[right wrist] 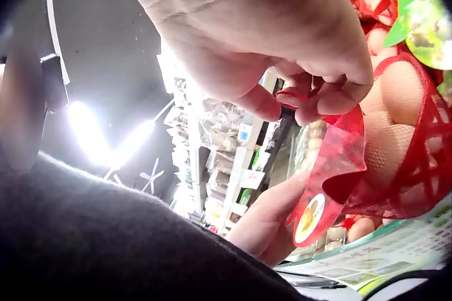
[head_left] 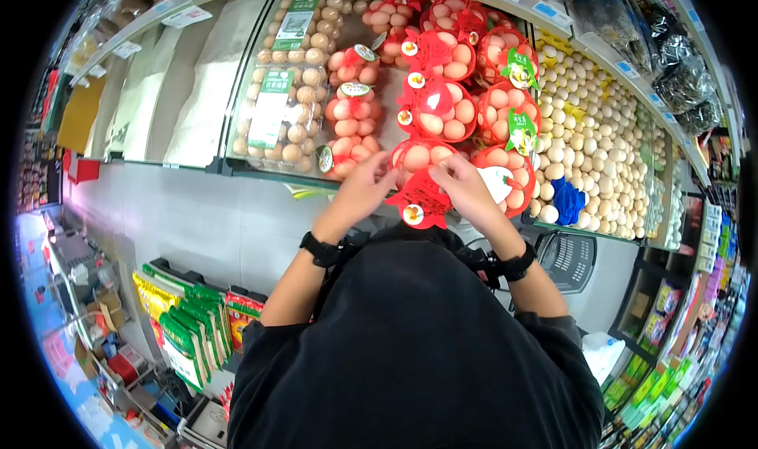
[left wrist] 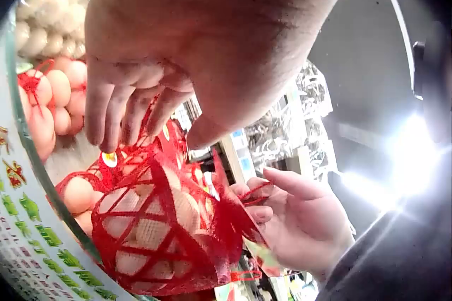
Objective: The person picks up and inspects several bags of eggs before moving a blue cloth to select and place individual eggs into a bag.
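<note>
At the near edge of the egg display (head_left: 201,86), a red net bag of eggs (head_left: 417,157) sits between the person's two hands. The right hand (head_left: 467,192), thumb brought against bent fingers, pinches a narrow red strip at the bag's near end. The left hand (head_left: 366,184) has loosely bent, slightly parted fingers near the bag's left side; whether its fingertips touch the net, I cannot tell. A red label (head_left: 422,200) with a round sticker extends from the bag toward the person. Just to the right lie net bags with green tags (head_left: 521,131); farther back are more red-labelled bags (head_left: 454,54). On the left stand smaller net bags (head_left: 352,116), then clear egg boxes (head_left: 305,117) with green-and-white labels. Farther right, loose pale eggs (head_left: 596,137) fill a section, with a crumpled blue item (head_left: 568,202) at its near edge.
</note>
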A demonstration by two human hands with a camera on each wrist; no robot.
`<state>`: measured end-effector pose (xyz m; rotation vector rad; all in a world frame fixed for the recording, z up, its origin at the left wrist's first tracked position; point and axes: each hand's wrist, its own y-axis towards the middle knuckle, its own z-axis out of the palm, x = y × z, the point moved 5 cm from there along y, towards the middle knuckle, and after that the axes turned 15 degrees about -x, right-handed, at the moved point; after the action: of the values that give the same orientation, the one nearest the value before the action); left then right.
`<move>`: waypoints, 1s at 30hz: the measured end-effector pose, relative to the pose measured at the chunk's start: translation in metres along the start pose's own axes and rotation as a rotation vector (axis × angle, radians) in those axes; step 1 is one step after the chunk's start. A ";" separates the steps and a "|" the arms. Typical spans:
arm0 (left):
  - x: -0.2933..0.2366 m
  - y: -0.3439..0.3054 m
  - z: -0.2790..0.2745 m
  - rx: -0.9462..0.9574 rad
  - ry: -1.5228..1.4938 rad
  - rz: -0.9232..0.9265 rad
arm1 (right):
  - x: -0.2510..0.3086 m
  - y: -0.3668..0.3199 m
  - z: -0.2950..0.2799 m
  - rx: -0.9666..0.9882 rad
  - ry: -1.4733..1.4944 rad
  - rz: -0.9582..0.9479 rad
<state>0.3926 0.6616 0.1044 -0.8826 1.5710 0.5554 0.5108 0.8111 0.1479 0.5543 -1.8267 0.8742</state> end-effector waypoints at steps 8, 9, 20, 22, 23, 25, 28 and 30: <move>0.020 0.039 0.026 0.352 0.025 0.000 | -0.005 -0.004 0.002 -0.289 0.090 0.141; 0.012 0.040 0.025 0.393 0.045 -0.028 | -0.003 -0.004 0.002 -0.313 0.115 0.145; 0.038 0.058 0.046 0.436 -0.284 -0.159 | -0.006 -0.002 0.003 -0.362 0.132 0.066; 0.034 0.058 0.042 0.455 -0.241 -0.280 | -0.013 -0.003 0.003 -0.348 0.117 0.032; 0.032 0.059 0.041 0.479 -0.233 -0.297 | -0.015 0.000 0.003 -0.333 0.100 -0.012; 0.027 0.060 0.041 0.467 -0.285 -0.291 | -0.017 0.002 0.004 -0.322 0.107 -0.089; 0.021 0.063 0.038 0.471 -0.235 -0.267 | -0.022 -0.001 0.011 -0.233 -0.023 -0.110; 0.015 0.068 0.035 0.465 -0.160 -0.208 | -0.029 -0.004 0.015 -0.215 -0.025 -0.139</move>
<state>0.3596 0.7258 0.0741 -0.6181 1.3636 0.0979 0.5163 0.7968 0.1189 0.5493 -1.8531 0.5722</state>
